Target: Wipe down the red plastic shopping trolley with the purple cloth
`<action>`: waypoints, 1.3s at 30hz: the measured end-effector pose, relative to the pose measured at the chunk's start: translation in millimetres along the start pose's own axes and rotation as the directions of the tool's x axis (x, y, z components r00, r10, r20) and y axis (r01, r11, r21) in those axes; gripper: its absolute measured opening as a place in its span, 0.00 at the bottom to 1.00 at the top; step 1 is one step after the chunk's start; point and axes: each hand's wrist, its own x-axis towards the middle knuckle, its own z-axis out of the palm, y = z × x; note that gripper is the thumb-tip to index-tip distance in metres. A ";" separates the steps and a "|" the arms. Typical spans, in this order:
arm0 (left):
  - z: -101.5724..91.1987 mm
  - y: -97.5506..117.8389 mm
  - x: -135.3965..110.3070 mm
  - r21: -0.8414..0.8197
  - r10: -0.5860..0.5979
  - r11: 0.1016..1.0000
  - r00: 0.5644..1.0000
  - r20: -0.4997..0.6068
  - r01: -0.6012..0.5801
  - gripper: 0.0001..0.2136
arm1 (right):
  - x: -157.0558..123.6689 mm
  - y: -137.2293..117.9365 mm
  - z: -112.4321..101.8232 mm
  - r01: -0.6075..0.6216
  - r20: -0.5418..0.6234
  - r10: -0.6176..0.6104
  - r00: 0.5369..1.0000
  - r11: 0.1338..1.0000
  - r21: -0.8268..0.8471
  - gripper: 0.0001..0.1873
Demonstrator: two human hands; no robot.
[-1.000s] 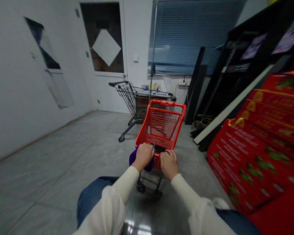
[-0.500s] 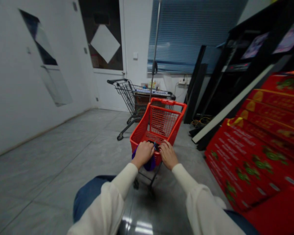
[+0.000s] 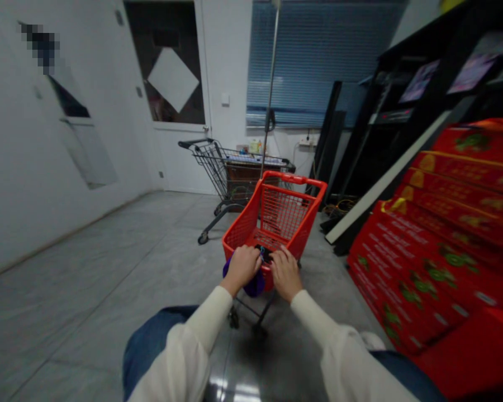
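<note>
A red plastic shopping cart (image 3: 295, 215) stands in front of me, its near end between my hands. My left hand (image 3: 245, 267) is closed over the left part of the near rim, fingers curled inward. A purple item (image 3: 255, 283), which looks like soft cloth, hangs beneath and beside it. My right hand (image 3: 285, 271) curls its fingers over the rim on the right. Between the hands lies a small black item (image 3: 263, 254) with a bit of blue on it. My fingertips touch or nearly touch it; its kind cannot be made out.
Behind stands a dark wire shopping cart (image 3: 218, 162) loaded with a brown box (image 3: 245, 177). Stacked red cartons (image 3: 414, 268) line the right side, beside a leaning pale board (image 3: 385, 184) and dark panels (image 3: 333, 131). A white door (image 3: 184, 159) is at the back.
The red cart's far handle has swung slightly right against the background. Both hands stay on the near rim, and the view has turned a little to the right.
</note>
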 end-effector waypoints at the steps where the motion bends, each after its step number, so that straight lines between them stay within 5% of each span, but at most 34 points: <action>1: -1.6 -2.3 -0.8 -0.023 0.043 0.999 0.999 0.013 -0.043 0.13 | 1.8 4.3 -6.4 0.040 0.040 -0.039 0.998 0.999 -0.020 0.19; 4: -9.3 -22.5 2.4 -0.089 0.084 0.993 0.995 0.056 -0.079 0.13 | 15.6 22.6 -24.9 0.146 0.138 -0.133 0.981 0.986 -0.082 0.20; 8: -14.2 -43.6 9.3 -0.083 -0.052 0.995 0.997 0.062 0.057 0.14 | 37.9 40.5 -21.4 0.107 0.155 -0.079 0.985 0.978 -0.180 0.21; 13: -6.8 -25.0 5.6 -0.055 -0.115 0.992 0.993 0.033 0.116 0.14 | 42.9 27.0 13.5 -0.003 0.058 0.014 0.998 0.980 -0.197 0.24; 16: -6.7 -18.8 3.8 -0.049 -0.121 0.991 0.992 0.025 0.122 0.14 | 37.0 15.7 16.8 -0.039 0.035 0.047 0.998 0.980 -0.196 0.24; 21: -15.8 -37.1 9.5 -0.047 -0.164 0.985 0.985 0.060 0.167 0.16 | 37.8 9.3 -10.2 -0.005 0.104 0.030 0.994 0.973 -0.233 0.23; 27: -31.2 -59.1 15.0 -0.077 -0.052 0.995 0.981 0.185 0.067 0.17 | 65.7 25.1 -37.7 0.088 0.241 -0.025 0.970 0.963 -0.253 0.22; 32: -25.8 -26.0 17.7 -0.006 -0.282 0.959 0.954 0.106 0.284 0.18 | 65.4 18.2 -28.9 0.020 0.243 0.047 0.969 0.964 -0.265 0.22; 36: -17.8 17.8 21.6 0.002 -0.286 0.958 0.958 -0.023 0.287 0.16 | 60.5 1.5 -27.6 0.017 0.247 0.067 0.967 0.947 -0.321 0.22; 39: -22.1 17.3 21.9 -0.015 -0.237 0.971 0.971 0.005 0.237 0.15 | 61.8 3.5 -34.5 0.061 0.288 0.043 0.957 0.937 -0.343 0.23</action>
